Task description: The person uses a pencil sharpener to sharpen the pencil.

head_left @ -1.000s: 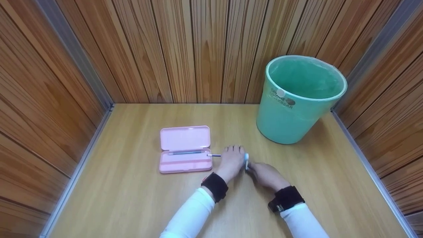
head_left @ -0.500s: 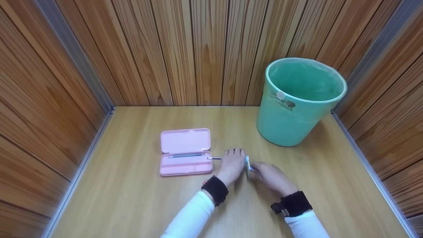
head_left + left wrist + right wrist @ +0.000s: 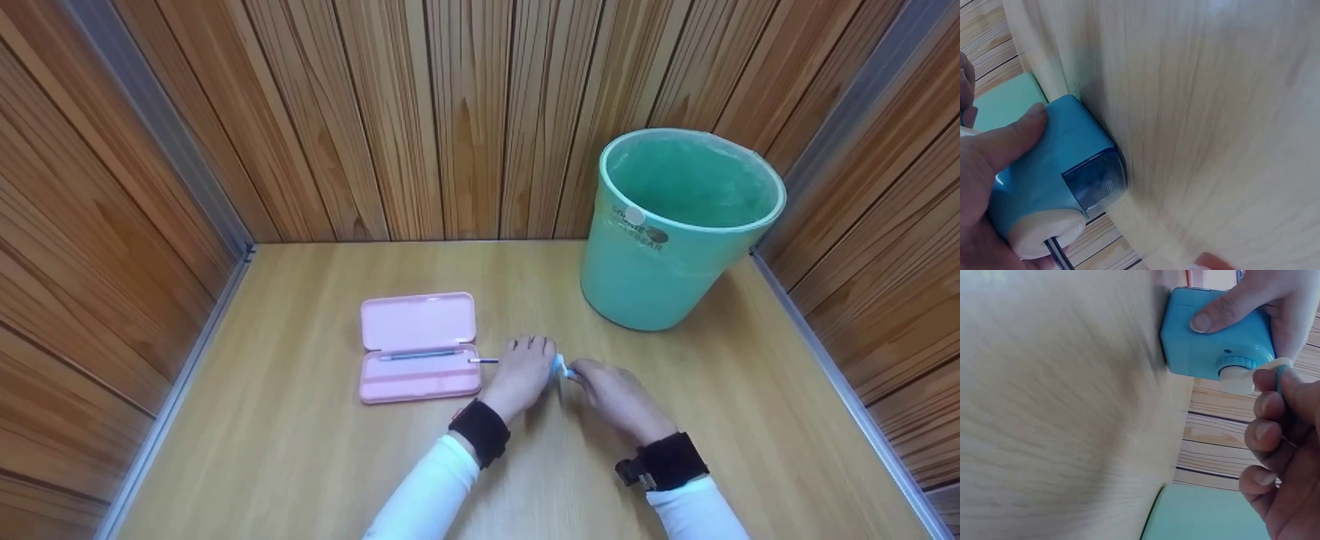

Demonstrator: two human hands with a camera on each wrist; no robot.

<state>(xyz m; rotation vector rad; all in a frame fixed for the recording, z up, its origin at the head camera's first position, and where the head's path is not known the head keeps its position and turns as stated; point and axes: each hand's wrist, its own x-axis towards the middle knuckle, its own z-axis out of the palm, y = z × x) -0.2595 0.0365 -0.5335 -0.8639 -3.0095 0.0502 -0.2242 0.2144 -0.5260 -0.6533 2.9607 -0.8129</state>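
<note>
My left hand (image 3: 523, 375) grips a blue crank pencil sharpener (image 3: 1053, 152) low on the table, thumb over its top. Its clear dark-blue shavings drawer (image 3: 1098, 180) faces the table side in the left wrist view. A dark pencil (image 3: 1060, 256) sticks into the white front opening, its other end reaching the pencil case in the head view. On the opposite side my right hand (image 3: 619, 397) pinches the small blue knob (image 3: 1282, 377) of the white crank (image 3: 1235, 379) between thumb and index finger. The right hand's other fingers are curled loosely below the knob.
Left of the hands an opened pink pencil case (image 3: 420, 386) lies on the wooden table (image 3: 300, 450), one light-blue pencil (image 3: 420, 355) inside. A tall green bin (image 3: 652, 277) with a liner stands at the back right. Wood-panelled walls (image 3: 472, 120) enclose the table's back and sides.
The crank has turned, its knob swinging from below the hub out to the right. My right hand has moved slightly right with it; the left hand stays on the sharpener.
</note>
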